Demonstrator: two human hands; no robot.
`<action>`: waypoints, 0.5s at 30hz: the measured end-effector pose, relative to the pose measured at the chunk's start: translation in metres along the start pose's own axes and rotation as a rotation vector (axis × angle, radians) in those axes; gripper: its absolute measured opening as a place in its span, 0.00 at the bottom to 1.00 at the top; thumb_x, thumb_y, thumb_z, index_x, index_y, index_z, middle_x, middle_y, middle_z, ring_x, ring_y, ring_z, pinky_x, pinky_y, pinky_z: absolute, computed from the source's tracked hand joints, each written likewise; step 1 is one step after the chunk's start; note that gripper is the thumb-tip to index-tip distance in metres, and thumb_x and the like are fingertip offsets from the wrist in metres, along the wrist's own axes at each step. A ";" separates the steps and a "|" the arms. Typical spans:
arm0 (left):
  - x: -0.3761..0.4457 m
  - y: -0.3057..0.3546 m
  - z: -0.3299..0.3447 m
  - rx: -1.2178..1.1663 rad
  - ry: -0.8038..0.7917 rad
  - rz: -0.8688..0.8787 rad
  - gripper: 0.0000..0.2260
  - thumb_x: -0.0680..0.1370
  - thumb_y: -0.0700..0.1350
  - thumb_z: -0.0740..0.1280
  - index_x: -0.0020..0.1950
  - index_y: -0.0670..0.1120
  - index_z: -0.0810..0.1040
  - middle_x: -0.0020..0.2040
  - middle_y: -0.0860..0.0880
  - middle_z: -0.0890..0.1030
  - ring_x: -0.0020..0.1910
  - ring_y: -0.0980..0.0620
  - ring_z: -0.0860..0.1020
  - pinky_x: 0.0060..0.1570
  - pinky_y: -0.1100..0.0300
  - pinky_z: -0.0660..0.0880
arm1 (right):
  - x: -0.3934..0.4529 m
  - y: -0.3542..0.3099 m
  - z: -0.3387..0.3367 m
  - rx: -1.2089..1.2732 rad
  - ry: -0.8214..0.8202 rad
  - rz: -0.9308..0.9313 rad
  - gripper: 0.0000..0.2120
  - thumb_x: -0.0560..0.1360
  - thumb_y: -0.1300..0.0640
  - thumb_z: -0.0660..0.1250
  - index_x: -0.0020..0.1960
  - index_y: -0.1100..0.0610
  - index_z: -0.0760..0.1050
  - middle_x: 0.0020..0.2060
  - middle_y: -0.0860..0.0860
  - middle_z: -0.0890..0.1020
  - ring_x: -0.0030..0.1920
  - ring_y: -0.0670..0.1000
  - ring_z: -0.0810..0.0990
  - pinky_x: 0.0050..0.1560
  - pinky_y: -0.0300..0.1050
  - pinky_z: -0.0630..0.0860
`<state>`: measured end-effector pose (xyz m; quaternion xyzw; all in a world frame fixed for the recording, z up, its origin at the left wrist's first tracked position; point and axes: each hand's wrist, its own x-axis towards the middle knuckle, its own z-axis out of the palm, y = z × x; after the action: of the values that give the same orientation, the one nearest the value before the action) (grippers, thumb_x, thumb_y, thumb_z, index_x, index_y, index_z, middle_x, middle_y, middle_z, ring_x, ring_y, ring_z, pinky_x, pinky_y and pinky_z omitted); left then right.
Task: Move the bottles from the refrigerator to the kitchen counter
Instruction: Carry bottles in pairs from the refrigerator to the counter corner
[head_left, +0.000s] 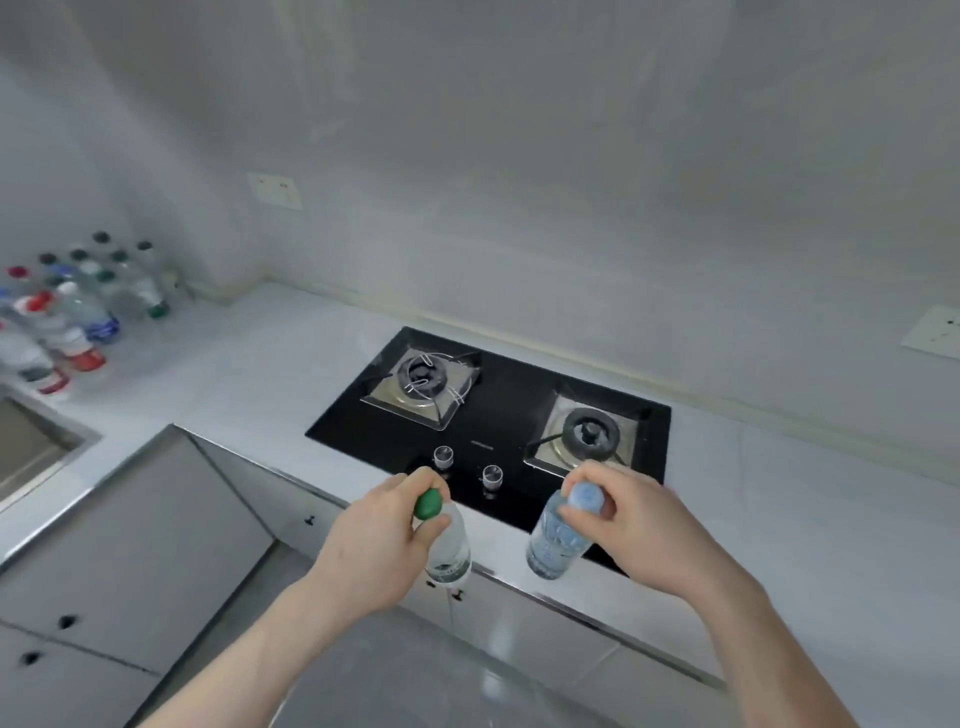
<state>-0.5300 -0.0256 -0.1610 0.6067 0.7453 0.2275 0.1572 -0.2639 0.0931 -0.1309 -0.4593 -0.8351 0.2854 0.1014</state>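
A: Left hand pinches the green-capped bottle by its neck; right hand grips the blue-capped bottle; both hang over the counter edge, by the gas hob.

B: Many bottles already stand in the far-left corner; these two aren't set down; refrigerator unseen, remainder unknown.

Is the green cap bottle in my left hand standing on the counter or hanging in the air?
In the air. The left hand grips the green-capped bottle at its neck; its base hangs over the counter's front edge, tilted.
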 end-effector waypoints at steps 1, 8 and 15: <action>-0.003 -0.012 -0.010 0.004 0.022 -0.020 0.08 0.79 0.53 0.68 0.53 0.60 0.69 0.44 0.58 0.75 0.38 0.54 0.75 0.43 0.53 0.76 | 0.012 -0.014 0.007 -0.004 -0.018 -0.023 0.05 0.78 0.42 0.68 0.51 0.40 0.74 0.45 0.40 0.79 0.43 0.43 0.77 0.44 0.43 0.75; -0.017 -0.116 -0.083 0.022 0.119 -0.127 0.07 0.80 0.55 0.66 0.53 0.62 0.68 0.45 0.58 0.76 0.41 0.55 0.76 0.45 0.53 0.76 | 0.085 -0.133 0.064 -0.066 -0.084 -0.178 0.06 0.78 0.38 0.66 0.52 0.38 0.74 0.46 0.39 0.78 0.44 0.42 0.77 0.44 0.42 0.75; -0.037 -0.213 -0.152 0.045 0.162 -0.181 0.06 0.81 0.56 0.65 0.55 0.61 0.68 0.46 0.59 0.75 0.41 0.55 0.75 0.43 0.56 0.75 | 0.138 -0.237 0.128 -0.035 -0.122 -0.260 0.07 0.77 0.39 0.68 0.51 0.40 0.75 0.44 0.35 0.79 0.41 0.42 0.77 0.40 0.37 0.73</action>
<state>-0.7767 -0.1181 -0.1468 0.5198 0.8124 0.2437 0.1026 -0.5640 0.0593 -0.1127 -0.3308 -0.8969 0.2827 0.0786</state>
